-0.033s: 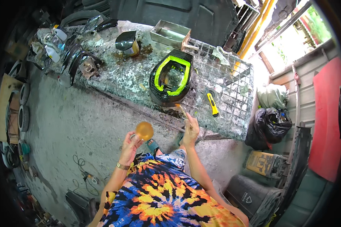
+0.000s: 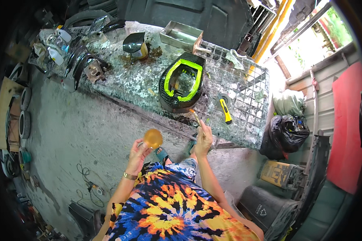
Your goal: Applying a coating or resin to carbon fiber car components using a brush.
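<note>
My left hand [image 2: 137, 156] holds up a small cup of amber liquid [image 2: 153, 138] in front of my chest. My right hand [image 2: 204, 140] grips a thin brush [image 2: 196, 118] whose tip points up toward the workbench edge. Just beyond the brush lies a black moulded part with a bright green rim [image 2: 182, 82] on the paint-spattered workbench [image 2: 124, 78]. A yellow-handled utility knife [image 2: 225, 111] rests to the right of it on a wire mesh panel [image 2: 245, 92].
A metal tray [image 2: 181, 36] and a dark tin [image 2: 134, 44] stand at the bench's back. Bottles and black parts [image 2: 74, 56] crowd its left end. Tyres [image 2: 22, 116] lie at left. Black bags [image 2: 287, 132] and a dark bin [image 2: 265, 207] sit at right. Cables [image 2: 88, 180] trail on the concrete floor.
</note>
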{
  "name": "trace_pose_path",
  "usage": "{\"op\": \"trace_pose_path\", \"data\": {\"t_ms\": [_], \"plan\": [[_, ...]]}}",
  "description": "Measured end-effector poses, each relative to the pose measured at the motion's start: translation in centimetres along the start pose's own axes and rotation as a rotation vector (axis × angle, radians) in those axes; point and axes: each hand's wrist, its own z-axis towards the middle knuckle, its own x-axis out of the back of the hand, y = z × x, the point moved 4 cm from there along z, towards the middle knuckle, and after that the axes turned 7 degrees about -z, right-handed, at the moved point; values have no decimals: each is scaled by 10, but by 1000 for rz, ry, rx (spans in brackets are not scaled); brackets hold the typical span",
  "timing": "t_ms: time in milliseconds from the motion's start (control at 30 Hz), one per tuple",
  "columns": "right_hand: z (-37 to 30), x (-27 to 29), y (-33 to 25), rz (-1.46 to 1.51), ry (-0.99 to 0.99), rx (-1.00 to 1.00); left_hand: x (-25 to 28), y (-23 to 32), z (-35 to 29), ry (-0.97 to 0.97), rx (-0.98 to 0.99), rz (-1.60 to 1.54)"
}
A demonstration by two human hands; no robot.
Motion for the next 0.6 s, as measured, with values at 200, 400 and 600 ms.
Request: {"op": "trace_pose_path", "data": {"t_ms": [200,400,600], "plan": [[-15,-25,-24,-254,73,367,0,3,-2,9,7,-12],[-27,-55,-9,-336,-176,390,0,8,-4,24,-9,7],[7,-14,-41,-146,9,286,4,5,-6,42,-3,9]]}}
